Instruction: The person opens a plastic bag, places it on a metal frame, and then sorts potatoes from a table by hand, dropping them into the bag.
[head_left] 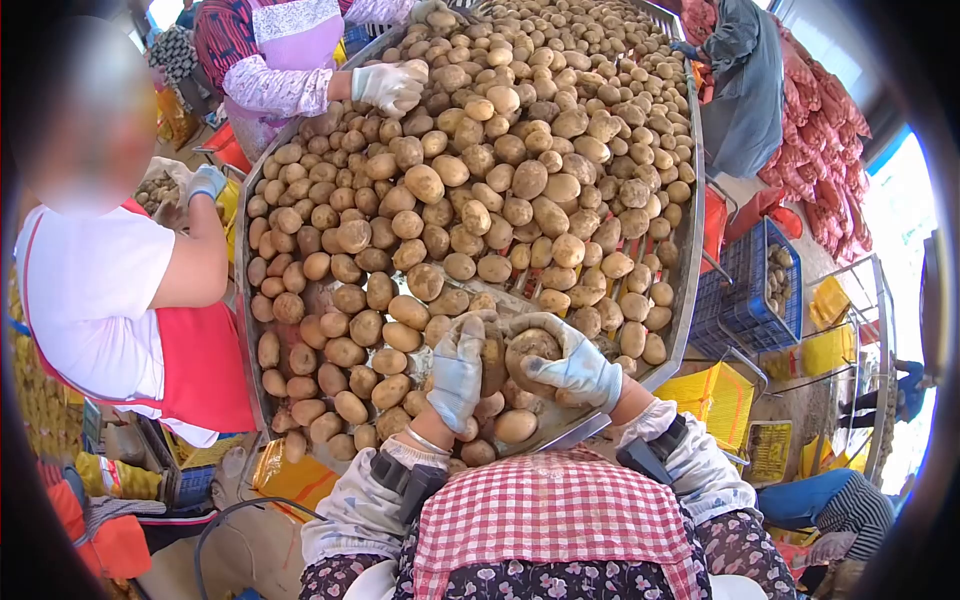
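Two gloved hands work at the near end of a potato-filled metal trough (pixel 690 250). Right hand (pixel 570 365) is curled around one large potato (pixel 530 348), fingers wrapped over its top and right side, holding it just above the pile at the trough's near edge. Left hand (pixel 458 368) is beside it, fingers closed loosely, back of glove to the camera; cannot tell whether it grips anything, it sits against the potatoes (pixel 480 200) under it. Both hands nearly touch, the held potato between them. Both forearms wear floral sleeves with a dark device strapped at each wrist. Checked red-white cloth (pixel 550 515) lies across the person's lap, just below the hands.

The trough runs away from the camera, tilted up-right, packed with tan potatoes edge to edge; slats of its floor show just beyond the right hand.

Co-worker in white shirt and red apron (pixel 200 370) stands at the left side, gloved hand (pixel 207 182) raised outside the left rim. Another person's white-gloved hand (pixel 390 85) rests on potatoes at the far left. A third person in grey (pixel 750 90) stands at the far right. A blue crate (pixel 765 285) with a few potatoes sits right of the trough, yellow sacks (pixel 715 395) near it.
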